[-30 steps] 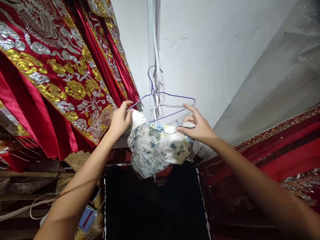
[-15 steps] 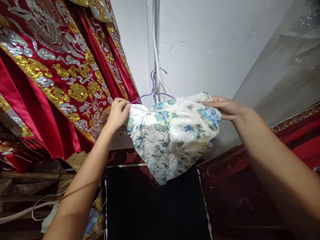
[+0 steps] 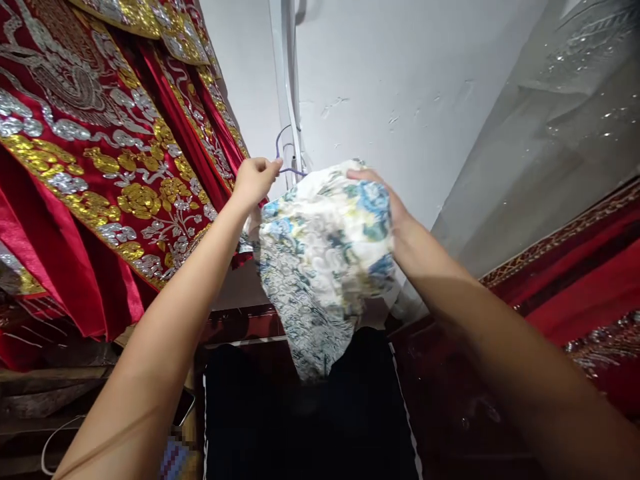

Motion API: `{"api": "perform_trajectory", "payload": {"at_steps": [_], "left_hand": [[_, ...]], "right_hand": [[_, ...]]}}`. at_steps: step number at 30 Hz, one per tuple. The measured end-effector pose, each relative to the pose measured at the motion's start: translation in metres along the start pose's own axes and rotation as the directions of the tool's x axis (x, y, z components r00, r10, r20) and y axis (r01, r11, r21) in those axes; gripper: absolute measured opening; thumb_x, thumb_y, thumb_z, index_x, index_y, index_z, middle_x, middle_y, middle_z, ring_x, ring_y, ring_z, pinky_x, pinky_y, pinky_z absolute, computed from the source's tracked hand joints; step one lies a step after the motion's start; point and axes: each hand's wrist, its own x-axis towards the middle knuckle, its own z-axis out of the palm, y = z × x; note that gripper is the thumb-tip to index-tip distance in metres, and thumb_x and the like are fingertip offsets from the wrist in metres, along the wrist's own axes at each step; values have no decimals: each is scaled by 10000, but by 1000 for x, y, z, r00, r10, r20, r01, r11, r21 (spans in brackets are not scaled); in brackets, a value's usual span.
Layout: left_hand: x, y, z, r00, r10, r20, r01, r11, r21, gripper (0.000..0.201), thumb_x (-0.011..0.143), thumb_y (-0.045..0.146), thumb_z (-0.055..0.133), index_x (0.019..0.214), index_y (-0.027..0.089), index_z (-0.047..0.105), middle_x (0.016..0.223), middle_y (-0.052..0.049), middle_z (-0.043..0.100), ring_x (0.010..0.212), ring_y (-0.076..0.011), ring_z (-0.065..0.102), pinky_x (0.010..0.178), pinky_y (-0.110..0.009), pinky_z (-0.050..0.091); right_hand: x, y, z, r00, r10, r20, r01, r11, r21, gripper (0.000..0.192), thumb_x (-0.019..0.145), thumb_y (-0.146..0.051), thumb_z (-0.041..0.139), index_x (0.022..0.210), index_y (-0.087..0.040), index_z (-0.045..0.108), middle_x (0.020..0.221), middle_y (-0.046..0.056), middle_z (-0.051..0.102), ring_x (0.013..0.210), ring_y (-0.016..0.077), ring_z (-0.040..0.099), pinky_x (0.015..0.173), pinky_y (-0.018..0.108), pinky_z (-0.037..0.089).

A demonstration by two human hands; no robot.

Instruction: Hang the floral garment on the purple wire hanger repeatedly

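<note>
A white garment [image 3: 320, 247] with blue and green flowers hangs crumpled in front of me, tapering to a low point. The thin purple hanger [image 3: 293, 171] shows above its top edge, hook upward against a white pole. My left hand [image 3: 257, 180] is closed, thumb and fingers pinching the hanger near the base of its hook. At the garment's right side my right hand [image 3: 387, 197] grips the cloth, fingers over the top and thumb side partly hidden. Motion blurs the garment's right half.
Red cloth embroidered in gold and silver [image 3: 145, 193] hangs at the left. A white pole [image 3: 286, 80] runs up the wall [image 3: 380, 73]. Sheer, sparkling fabric [image 3: 565, 127] covers the right, above red cloth [image 3: 590, 287]. Wooden slats [image 3: 55, 393] lie at lower left.
My left hand has moved from the garment's left shoulder up to the hanger near its hook. My right hand has come inward to the left, bunching the garment. The view has shifted slightly.
</note>
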Motion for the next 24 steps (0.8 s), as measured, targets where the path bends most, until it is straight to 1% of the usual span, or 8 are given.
{"api": "perform_trajectory", "payload": {"at_steps": [4, 8, 12, 14, 16, 19, 22, 24], "left_hand": [[3, -2, -21, 999, -15, -35, 21, 984, 176, 419, 913, 355, 620, 555, 165, 513, 480, 56, 394, 556, -80, 385, 634, -287, 306], [-8, -7, -34, 996, -4, -95, 18, 988, 153, 400, 953, 249, 556, 579, 184, 428, 496, 61, 376, 550, -82, 318, 608, -291, 292], [-49, -2, -31, 996, 18, -83, -21, 999, -39, 454, 1036, 354, 397, 610, 198, 430, 572, 26, 430, 544, -100, 419, 566, -280, 353], [-78, 9, -24, 999, 33, -34, -40, 968, -248, 569, 1047, 488, 334, 554, 211, 398, 514, 21, 387, 484, -108, 410, 531, -294, 357], [-106, 24, -18, 998, 53, 43, -30, 904, -427, 655, 1027, 596, 306, 496, 217, 356, 458, 16, 344, 442, -113, 406, 514, -307, 365], [-135, 52, -10, 993, 20, 119, 44, 855, -517, 698, 1013, 662, 237, 488, 216, 352, 429, 13, 314, 444, -119, 444, 558, -312, 450], [-141, 72, -9, 992, -49, 115, 105, 822, -560, 733, 1008, 680, 111, 545, 213, 436, 430, 12, 312, 471, -135, 499, 639, -349, 536], [-134, 75, -16, 990, -42, 136, 110, 830, -547, 747, 1011, 675, 111, 722, 197, 606, 540, -20, 494, 623, -164, 629, 731, -377, 573]], "right_hand": [[2, 12, 23, 996, 29, 88, -42, 988, 147, 684, 876, -701, 483, 1330, -200, 586, 1072, 102, 737, 1024, 324, 658, 994, 523, 494], [2, 33, 10, 1000, -26, -1, 26, 1000, -14, 779, 854, -833, 393, 1240, -214, 666, 1029, 101, 729, 984, 332, 672, 936, 531, 517], [-13, 49, -6, 987, -37, 158, 73, 971, -226, 552, 901, -670, 546, 1142, -203, 716, 1118, 115, 717, 1042, 309, 663, 949, 488, 518], [-24, 56, -2, 975, -105, 196, 174, 909, -379, 610, 863, -611, 645, 1351, -247, 613, 1360, 119, 621, 1226, 330, 590, 1048, 508, 467], [-34, 64, 13, 958, -171, 229, 269, 813, -516, 955, 781, -594, 740, 1586, -301, 317, 1589, 123, 396, 1418, 375, 422, 1145, 568, 374], [-44, 77, 42, 912, -258, 320, 410, 629, -661, 1279, 710, -564, 798, 1644, -296, -34, 1687, 123, 156, 1532, 424, 193, 1232, 644, 180], [-50, 84, 60, 866, -382, 323, 488, 502, -714, 1275, 714, -524, 775, 1635, -290, -75, 1627, 136, 273, 1496, 433, 260, 1258, 633, 102], [-53, 83, 56, 872, -416, 260, 454, 483, -749, 1239, 678, -514, 788, 1634, -332, 22, 1504, 126, 424, 1391, 435, 392, 1223, 630, 203]]}}
